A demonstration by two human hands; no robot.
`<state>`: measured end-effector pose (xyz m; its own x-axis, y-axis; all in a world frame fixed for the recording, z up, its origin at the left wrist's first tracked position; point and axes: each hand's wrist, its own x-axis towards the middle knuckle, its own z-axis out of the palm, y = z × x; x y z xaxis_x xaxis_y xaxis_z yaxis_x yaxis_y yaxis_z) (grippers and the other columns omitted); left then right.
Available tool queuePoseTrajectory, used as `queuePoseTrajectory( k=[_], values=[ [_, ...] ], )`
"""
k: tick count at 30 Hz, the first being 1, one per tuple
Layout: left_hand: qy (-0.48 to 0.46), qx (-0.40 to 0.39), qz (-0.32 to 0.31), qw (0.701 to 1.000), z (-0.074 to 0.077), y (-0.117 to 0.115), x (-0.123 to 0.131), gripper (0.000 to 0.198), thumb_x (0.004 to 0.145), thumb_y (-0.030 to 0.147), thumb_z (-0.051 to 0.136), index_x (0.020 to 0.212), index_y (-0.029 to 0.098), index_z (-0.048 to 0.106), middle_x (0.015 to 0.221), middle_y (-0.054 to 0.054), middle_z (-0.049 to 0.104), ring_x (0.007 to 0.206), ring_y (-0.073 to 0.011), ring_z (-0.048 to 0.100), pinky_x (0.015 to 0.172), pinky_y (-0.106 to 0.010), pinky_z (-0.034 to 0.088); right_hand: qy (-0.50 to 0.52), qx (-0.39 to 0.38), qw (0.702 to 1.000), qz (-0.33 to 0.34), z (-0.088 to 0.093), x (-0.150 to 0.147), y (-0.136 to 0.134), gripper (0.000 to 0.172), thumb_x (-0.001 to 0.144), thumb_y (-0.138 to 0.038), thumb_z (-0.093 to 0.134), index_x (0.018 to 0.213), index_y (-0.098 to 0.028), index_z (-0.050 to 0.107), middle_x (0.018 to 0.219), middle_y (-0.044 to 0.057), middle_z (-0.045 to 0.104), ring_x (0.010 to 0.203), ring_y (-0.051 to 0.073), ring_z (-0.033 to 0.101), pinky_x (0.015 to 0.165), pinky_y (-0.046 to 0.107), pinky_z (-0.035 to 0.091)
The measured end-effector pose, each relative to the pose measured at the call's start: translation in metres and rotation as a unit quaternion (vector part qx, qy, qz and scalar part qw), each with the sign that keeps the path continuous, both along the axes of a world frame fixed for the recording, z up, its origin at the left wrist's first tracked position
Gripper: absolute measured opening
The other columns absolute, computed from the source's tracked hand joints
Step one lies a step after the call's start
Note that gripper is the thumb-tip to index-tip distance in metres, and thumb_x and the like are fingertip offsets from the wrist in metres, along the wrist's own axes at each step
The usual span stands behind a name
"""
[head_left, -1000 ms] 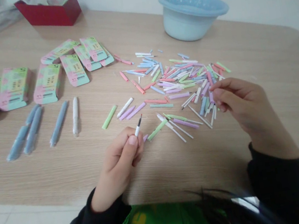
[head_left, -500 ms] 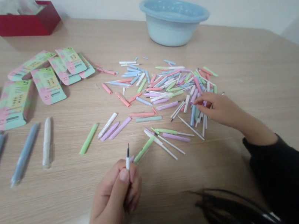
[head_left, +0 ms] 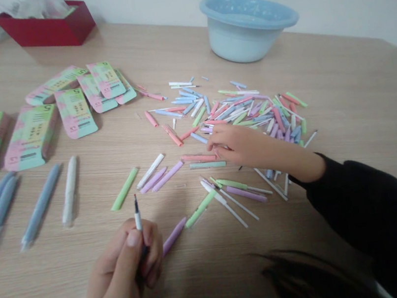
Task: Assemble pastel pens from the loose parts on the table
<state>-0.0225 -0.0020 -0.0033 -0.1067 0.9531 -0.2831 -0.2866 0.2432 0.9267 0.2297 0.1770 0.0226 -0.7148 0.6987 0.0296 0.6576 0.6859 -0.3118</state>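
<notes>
My left hand (head_left: 124, 274), closed, grips a slim pen refill (head_left: 138, 221) upright between thumb and fingers; its dark tip points up and its lower end is hidden. Just right of that hand lies a purple pen barrel (head_left: 174, 234). My right hand (head_left: 238, 144) hovers over the left side of the pile of pen parts (head_left: 240, 108). Its fingers are bent and apart, with nothing visible in them. Under its fingertips are a pink pen part (head_left: 198, 158) and a grey-green one (head_left: 207, 165). A light green barrel (head_left: 200, 208) and white refills lie below.
Printed cardboard boxes (head_left: 30, 136) lie at the left, some overlapping. In front of them are wrapped blue pens (head_left: 41, 207) and a white one (head_left: 69, 192). A blue basin (head_left: 245, 37) and a red box (head_left: 50, 29) holding clear plastic stand at the back.
My right hand has moved left across the pile, from its lower right side to the pink part. My left hand has shifted left and slightly down, still with the pen refill.
</notes>
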Motion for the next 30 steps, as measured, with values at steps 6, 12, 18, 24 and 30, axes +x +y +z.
queuePoseTrajectory(
  k=[6,12,18,24,30],
  values=[
    [0.044,-0.001,-0.01,0.999,0.0,-0.003,-0.007,0.046,0.095,0.057,0.062,0.068,0.02,0.053,0.057,0.003,0.043,0.051,-0.012,0.036,0.044,-0.024,0.035,-0.064,-0.009,0.997,0.039,-0.013,-0.032,0.019,0.024,0.099,-0.019,0.052,0.098,-0.012,0.075,0.106,0.014,0.07,0.098,0.023,0.063,0.082,0.032,0.043],
    [0.072,-0.018,-0.021,0.997,-0.002,-0.007,-0.011,0.048,0.096,0.059,0.059,0.067,0.021,0.053,0.057,0.001,0.044,0.052,-0.0134,0.036,0.044,-0.025,0.035,-0.083,0.006,0.996,0.035,-0.023,-0.036,0.022,0.032,0.1,-0.029,0.051,0.08,-0.013,0.071,0.09,0.012,0.07,0.082,0.02,0.06,0.072,0.032,0.038],
    [0.111,0.007,-0.042,0.993,-0.002,-0.006,-0.007,0.049,0.1,0.057,0.053,0.067,0.021,0.052,0.06,0.001,0.045,0.054,-0.0137,0.039,0.047,-0.026,0.035,-0.068,0.041,0.997,0.01,-0.009,-0.034,0.022,0.025,0.094,-0.026,0.055,0.074,-0.015,0.066,0.079,0.01,0.069,0.077,0.021,0.059,0.072,0.034,0.037],
    [0.203,0.08,-0.104,0.97,0.005,0.001,0.002,0.047,0.106,0.046,0.045,0.066,0.021,0.05,0.06,0.003,0.043,0.055,-0.0132,0.041,0.052,-0.027,0.035,0.162,-0.089,0.981,-0.063,0.035,-0.021,-0.011,0.009,0.085,-0.02,0.065,0.08,-0.018,0.072,0.073,0.001,0.069,0.066,0.014,0.062,0.065,0.028,0.044],
    [0.263,0.118,-0.184,0.94,0.008,0.003,0.011,0.034,0.105,0.032,0.044,0.075,0.02,0.054,0.067,0.003,0.047,0.063,-0.0137,0.046,0.06,-0.027,0.037,0.298,-0.211,0.93,-0.04,0.055,-0.021,-0.068,0.012,0.092,-0.018,0.063,0.089,-0.021,0.075,0.079,-0.001,0.069,0.068,0.011,0.059,0.058,0.024,0.042]
  ],
)
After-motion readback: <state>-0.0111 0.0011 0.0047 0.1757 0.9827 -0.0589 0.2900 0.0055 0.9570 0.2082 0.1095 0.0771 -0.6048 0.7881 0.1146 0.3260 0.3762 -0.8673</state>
